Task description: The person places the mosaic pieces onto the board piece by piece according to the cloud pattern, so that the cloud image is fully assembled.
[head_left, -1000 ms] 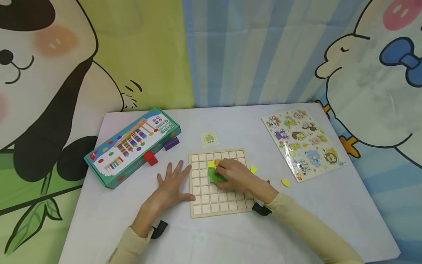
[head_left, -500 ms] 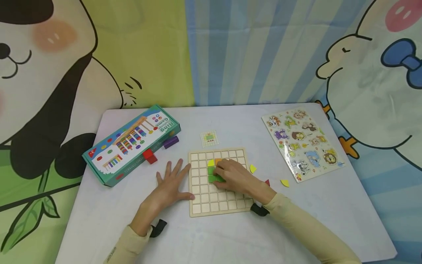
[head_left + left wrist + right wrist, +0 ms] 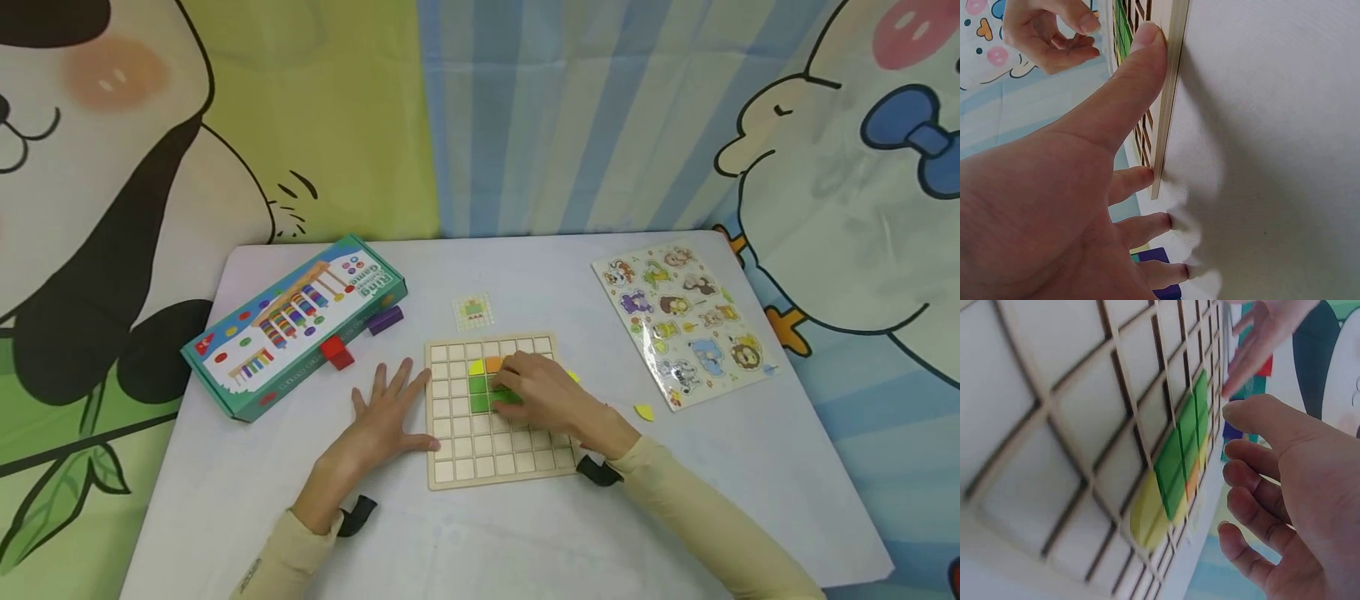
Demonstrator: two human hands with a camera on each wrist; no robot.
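A wooden grid board point(image 3: 461, 471) lies in front of me, with several green square tiles point(image 3: 478, 403), a yellow tile point(image 3: 476, 367) and an orange tile point(image 3: 492, 364) in its cells. My left hand point(image 3: 377, 427) lies spread at the board's left side, its thumb on the edge. My right hand point(image 3: 547, 397) is over the tiles, covering part of them in the head view. In the right wrist view its fingers are loosely bent, apart from the thumb, and hold nothing. A rounded yellow piece point(image 3: 1149, 512) sits at one end of the green row there.
A small pattern card point(image 3: 473, 312) lies behind the board. Back left is a green game box point(image 3: 300, 325) with a red block point(image 3: 337, 352) and a purple block point(image 3: 386, 320) beside it. An animal puzzle board point(image 3: 682, 325) and a loose yellow piece point(image 3: 643, 412) lie on the right.
My right hand has drawn slightly back to the right from the green tiles, showing more of them. The left hand keeps its place at the board's edge. The head view has shifted a little.
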